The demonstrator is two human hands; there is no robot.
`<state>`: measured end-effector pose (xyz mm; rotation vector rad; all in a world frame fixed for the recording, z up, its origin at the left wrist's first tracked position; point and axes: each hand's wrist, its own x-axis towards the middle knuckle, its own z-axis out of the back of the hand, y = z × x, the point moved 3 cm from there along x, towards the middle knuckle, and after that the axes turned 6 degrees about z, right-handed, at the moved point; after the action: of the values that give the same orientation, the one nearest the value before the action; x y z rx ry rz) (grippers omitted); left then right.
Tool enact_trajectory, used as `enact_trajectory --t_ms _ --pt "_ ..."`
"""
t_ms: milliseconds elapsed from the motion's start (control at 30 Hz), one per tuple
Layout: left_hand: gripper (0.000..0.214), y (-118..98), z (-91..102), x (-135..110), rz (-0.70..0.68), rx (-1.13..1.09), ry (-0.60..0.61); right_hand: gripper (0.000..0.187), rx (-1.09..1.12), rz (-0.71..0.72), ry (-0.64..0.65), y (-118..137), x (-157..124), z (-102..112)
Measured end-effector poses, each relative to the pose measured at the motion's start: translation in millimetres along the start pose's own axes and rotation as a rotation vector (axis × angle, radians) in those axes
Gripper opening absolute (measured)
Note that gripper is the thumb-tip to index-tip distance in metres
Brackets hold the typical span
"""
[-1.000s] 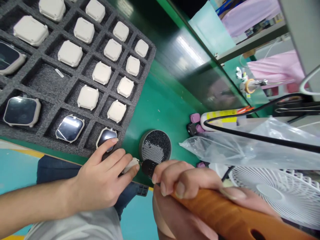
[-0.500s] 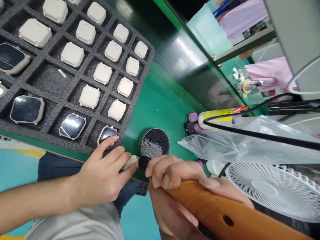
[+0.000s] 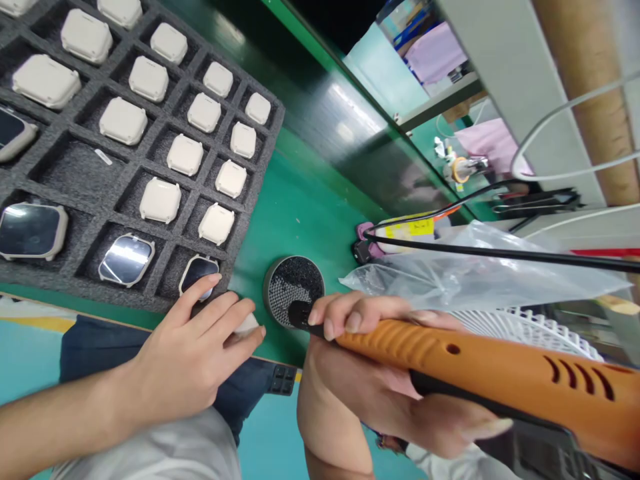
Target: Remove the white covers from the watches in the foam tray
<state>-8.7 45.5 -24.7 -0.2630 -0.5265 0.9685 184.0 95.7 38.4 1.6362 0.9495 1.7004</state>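
Two hands work here: my left fingers (image 3: 220, 313) pinch a light, hard cream plastic watch case (image 3: 249, 325), best held by its edges, over the green counter (image 3: 295, 187), while my right fingers (image 3: 345, 313) wrap an orange ribbed tool handle (image 3: 450, 353) beside a round metal bristle tin (image 3: 267, 287).

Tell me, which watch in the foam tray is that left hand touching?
It's the screen-up watch body in the end cell of the foam tray's front row, right under the left hand's index fingertip. The other screen-up watches lie further along, clear of the hand.
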Motion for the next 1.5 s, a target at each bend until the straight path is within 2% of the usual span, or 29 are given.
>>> enact_trajectory --t_ms 167,267,400,567,700,900,1033,1100,1233,1300,1367,1500 --pt "0.041 -1.2 -3.0 0.2 0.007 0.015 -0.039 0.055 0.004 -0.199 -0.143 7.2 -4.2 -5.3" --pt "0.035 -1.9 -4.1 2.0 0.025 0.045 -0.049 0.049 0.014 -0.208 -0.154 9.1 -5.3 -8.0" --pt "0.033 -2.2 -3.9 1.8 0.038 0.054 -0.069 0.052 0.003 -0.224 -0.175 11.9 -4.7 -8.2" --pt "0.04 -0.7 -3.1 -3.3 -0.022 -0.036 -0.033 0.041 -0.017 -0.266 -0.249 31.8 -2.4 -17.1" --pt "0.041 0.3 -1.7 -3.5 -0.019 -0.056 -0.016 0.041 -0.019 -0.216 -0.195 39.6 1.0 -28.2" --pt "0.042 -0.1 -0.6 -2.7 -0.003 -0.062 -0.009 0.04 0.026 -0.247 -0.139 32.7 5.6 -37.0" --pt "0.042 -0.3 -0.1 -2.5 -0.006 -0.061 -0.012 0.04 -0.001 -0.258 -0.129 30.5 2.7 -34.6" --pt "0.039 -0.4 -0.2 -1.1 0.003 -0.056 -0.014 0.033 0.005 -0.24 -0.113 27.7 0.4 -30.9" --pt "0.034 -0.5 -1.0 1.3 0.007 -0.034 -0.044 0.028 0.036 -0.158 0.0 20.3 -2.9 -29.7" --pt "0.032 -0.6 -1.8 1.2 0.005 -0.035 -0.057 0.026 0.017 -0.135 -0.029 17.6 -4.9 -30.9" --pt "0.031 -0.8 -2.6 0.6 0.007 -0.039 -0.06 0.028 -0.01 -0.12 -0.082 16.5 -7.7 -31.9" --pt "0.031 -1.1 -3.4 -0.5 0.019 -0.034 -0.073 0.036 0.014 -0.09 0.006 16.3 -12.8 -32.6"
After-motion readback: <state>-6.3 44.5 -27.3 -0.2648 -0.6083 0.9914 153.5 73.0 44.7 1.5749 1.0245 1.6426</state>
